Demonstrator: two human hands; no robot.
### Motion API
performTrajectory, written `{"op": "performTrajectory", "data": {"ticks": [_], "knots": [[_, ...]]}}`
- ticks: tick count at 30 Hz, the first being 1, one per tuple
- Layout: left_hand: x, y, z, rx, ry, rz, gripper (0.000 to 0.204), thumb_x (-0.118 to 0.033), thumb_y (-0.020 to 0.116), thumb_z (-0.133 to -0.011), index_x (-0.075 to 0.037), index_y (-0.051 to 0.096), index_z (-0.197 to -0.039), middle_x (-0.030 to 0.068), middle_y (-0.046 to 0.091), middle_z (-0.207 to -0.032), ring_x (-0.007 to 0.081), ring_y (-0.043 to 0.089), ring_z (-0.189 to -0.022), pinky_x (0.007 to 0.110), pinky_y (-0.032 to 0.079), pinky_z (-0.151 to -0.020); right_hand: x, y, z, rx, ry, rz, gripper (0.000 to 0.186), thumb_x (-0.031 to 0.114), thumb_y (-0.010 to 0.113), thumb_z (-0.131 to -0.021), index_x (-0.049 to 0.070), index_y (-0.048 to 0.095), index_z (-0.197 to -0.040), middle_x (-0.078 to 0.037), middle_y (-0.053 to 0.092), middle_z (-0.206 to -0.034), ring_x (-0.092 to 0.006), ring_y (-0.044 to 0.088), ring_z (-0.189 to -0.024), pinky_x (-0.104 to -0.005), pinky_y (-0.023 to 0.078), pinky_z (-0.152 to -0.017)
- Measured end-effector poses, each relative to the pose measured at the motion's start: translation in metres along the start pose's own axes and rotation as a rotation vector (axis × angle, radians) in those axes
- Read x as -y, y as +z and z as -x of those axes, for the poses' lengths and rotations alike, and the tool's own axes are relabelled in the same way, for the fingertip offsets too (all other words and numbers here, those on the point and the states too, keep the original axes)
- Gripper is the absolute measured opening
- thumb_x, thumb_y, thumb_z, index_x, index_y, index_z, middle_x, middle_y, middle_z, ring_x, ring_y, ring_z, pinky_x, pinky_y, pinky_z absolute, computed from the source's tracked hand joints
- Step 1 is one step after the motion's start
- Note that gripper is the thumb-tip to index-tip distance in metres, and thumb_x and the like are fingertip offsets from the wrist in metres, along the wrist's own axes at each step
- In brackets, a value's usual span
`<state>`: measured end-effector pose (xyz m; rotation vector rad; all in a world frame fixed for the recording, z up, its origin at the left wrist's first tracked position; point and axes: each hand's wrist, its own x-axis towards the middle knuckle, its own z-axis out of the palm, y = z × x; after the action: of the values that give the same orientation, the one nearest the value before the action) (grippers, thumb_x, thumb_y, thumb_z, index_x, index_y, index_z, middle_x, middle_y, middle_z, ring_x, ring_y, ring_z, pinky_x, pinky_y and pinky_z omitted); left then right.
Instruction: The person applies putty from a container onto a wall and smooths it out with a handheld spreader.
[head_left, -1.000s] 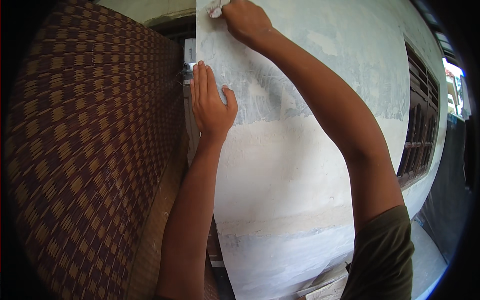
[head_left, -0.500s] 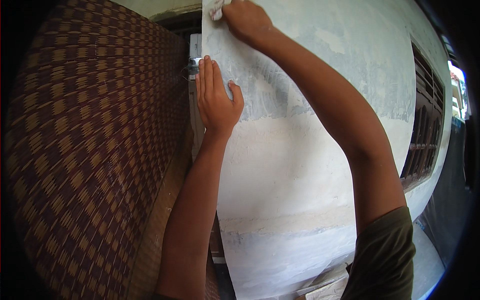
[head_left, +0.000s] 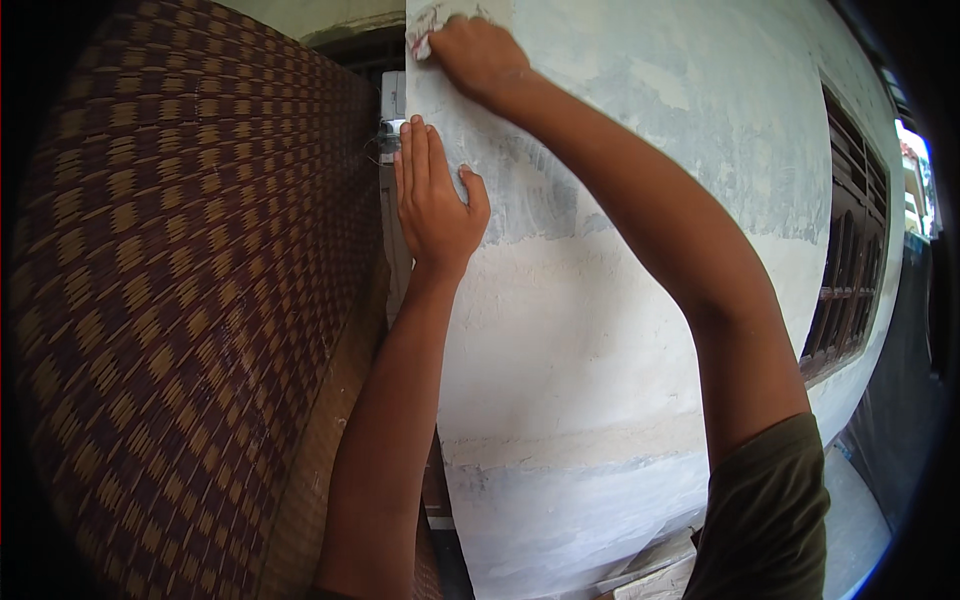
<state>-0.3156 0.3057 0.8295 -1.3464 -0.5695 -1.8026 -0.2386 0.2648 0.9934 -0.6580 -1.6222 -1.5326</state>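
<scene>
A patchy white and grey plastered wall point(head_left: 580, 330) fills the middle of the view. High up near its left edge, my right hand point(head_left: 478, 58) is closed around a crumpled whitish piece with reddish marks point(head_left: 421, 46), perhaps paper or cloth, pressed against the wall. Much of that piece is hidden by the fingers. Below it, my left hand point(head_left: 437, 205) lies flat at the wall's left edge, fingers pointing up and thumb spread, holding nothing. Just beyond its fingertips is a white box-like fitting point(head_left: 393, 95) with a shiny lower part.
A brown and tan woven panel point(head_left: 200, 250) stands close on the left, leaving a narrow gap beside the wall. On the right is a dark wooden shuttered window point(head_left: 850, 230). Flat pale boards or cartons point(head_left: 655, 578) lie at the wall's foot.
My right hand has moved slightly down and left along the wall with the crumpled piece. My left hand stays in nearly the same place.
</scene>
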Motion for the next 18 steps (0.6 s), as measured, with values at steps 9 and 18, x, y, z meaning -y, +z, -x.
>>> {"op": "performTrajectory", "data": {"ticks": [9,18], "knots": [[0.002,0.000,0.000,0.006,-0.029,-0.005,0.056,-0.010,0.053,-0.082,0.013,0.046,-0.132,0.0307,0.041,-0.144,0.0401,0.036,-0.139,0.051,0.029,-0.114,0.028,-0.019,0.011,-0.031,-0.053,-0.107,0.012,0.007,0.060,-0.081,0.002,0.067,-0.091,-0.019,0.065,-0.097,-0.0344,0.066,-0.090,-0.0427,0.055,-0.077],[0.007,-0.011,0.002,0.060,-0.026,0.052,0.054,-0.009,0.053,-0.084,0.013,0.046,-0.133,0.0284,0.041,-0.145,0.0411,0.036,-0.138,0.053,0.030,-0.113,0.046,-0.015,0.045,0.153,-0.134,-0.078,0.015,0.010,0.061,-0.079,0.005,0.066,-0.092,-0.018,0.063,-0.098,-0.0342,0.066,-0.091,-0.0451,0.055,-0.072]]}}
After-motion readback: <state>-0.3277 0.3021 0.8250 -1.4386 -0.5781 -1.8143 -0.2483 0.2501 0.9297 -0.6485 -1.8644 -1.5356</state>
